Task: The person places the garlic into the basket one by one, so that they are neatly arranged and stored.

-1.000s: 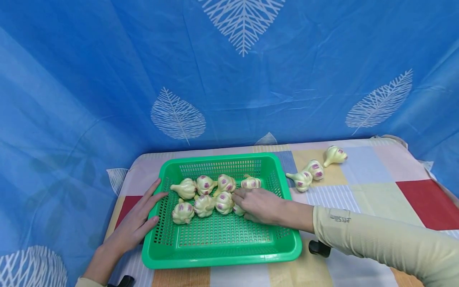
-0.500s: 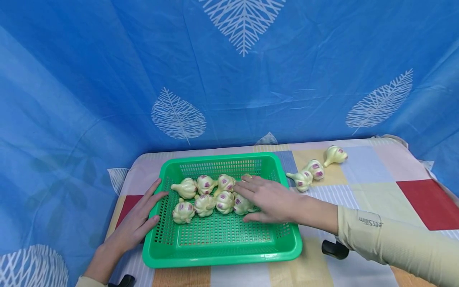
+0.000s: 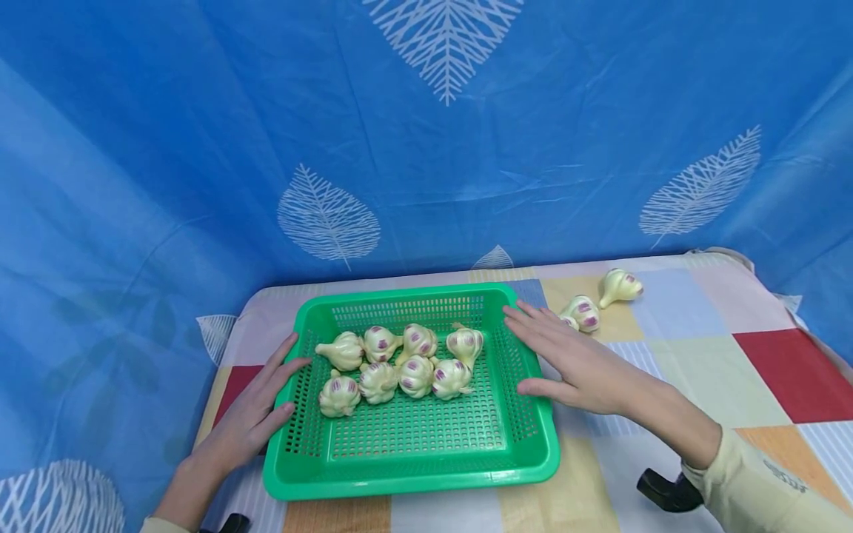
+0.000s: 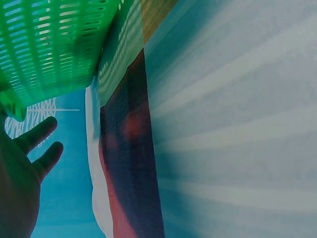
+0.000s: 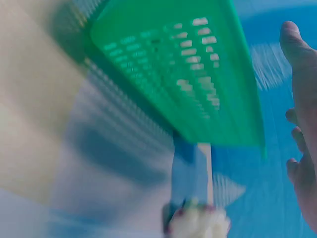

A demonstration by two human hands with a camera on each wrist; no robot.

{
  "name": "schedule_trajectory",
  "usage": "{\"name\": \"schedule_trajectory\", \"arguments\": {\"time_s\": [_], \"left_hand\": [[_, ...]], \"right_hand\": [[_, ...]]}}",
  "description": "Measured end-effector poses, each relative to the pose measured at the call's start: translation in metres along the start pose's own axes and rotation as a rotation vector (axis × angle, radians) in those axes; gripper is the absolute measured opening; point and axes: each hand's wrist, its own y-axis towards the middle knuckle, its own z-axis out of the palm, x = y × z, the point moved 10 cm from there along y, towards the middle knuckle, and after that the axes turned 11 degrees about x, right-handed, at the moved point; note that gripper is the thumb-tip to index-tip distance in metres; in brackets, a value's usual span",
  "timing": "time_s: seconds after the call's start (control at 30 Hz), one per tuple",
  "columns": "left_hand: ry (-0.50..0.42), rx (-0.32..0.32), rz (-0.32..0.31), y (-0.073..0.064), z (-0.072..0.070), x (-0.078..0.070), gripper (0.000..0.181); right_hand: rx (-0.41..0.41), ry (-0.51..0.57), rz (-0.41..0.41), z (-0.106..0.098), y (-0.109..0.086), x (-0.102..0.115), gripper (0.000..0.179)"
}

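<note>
A green perforated plastic basket [image 3: 413, 485] stands on the table with several garlic bulbs [image 3: 416, 376] in two rows inside it. My left hand [image 3: 246, 418] rests at the basket's left rim, its fingers fairly straight over the edge. Above the right rim is my right hand [image 3: 580, 359], fingers extended and nothing held. In the right wrist view that hand [image 5: 304, 114] is beside the basket wall [image 5: 168, 64]. Right of the basket lie more garlic bulbs [image 3: 621, 287], one partly hidden behind my right hand.
A patchwork-checked tablecloth [image 3: 700, 363] covers the table. Behind it and to the sides hangs a blue curtain [image 3: 560, 148] with white leaf prints. Black wrist-camera parts [image 3: 669, 490] show under the right forearm.
My right hand has let go of a garlic bulb in the basket's back row and moved right, out over the rim. The left hand stays in place.
</note>
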Motion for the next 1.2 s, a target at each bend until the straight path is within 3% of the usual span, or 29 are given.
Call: {"name": "schedule_trajectory", "arguments": {"time_s": [0.13,0.3,0.5,0.63,0.83,1.0,1.2], "left_hand": [[-0.02,-0.003,0.005,-0.002,0.001,0.0,0.065],[-0.04,-0.004,0.012,-0.002,0.002,0.001,0.065],[-0.038,-0.007,0.014,-0.003,0.002,0.002,0.065],[-0.043,-0.01,0.023,-0.003,0.003,0.002,0.066],[-0.044,-0.012,0.028,-0.003,0.003,0.002,0.066],[-0.044,-0.012,0.035,-0.001,0.002,0.002,0.066],[-0.038,-0.007,0.027,0.0,0.002,0.002,0.068]], "right_hand": [[-0.126,0.078,0.093,-0.002,-0.03,-0.026,0.088],[-0.339,0.162,0.219,-0.002,-0.076,-0.065,0.086],[-0.534,0.288,0.348,0.015,-0.124,-0.113,0.074],[-0.577,0.407,0.417,0.034,-0.145,-0.143,0.069],[-0.571,0.51,0.578,0.052,-0.164,-0.177,0.071],[-0.568,0.571,0.667,0.051,-0.162,-0.198,0.078],[-0.565,0.643,0.739,0.044,-0.147,-0.224,0.091]]}}
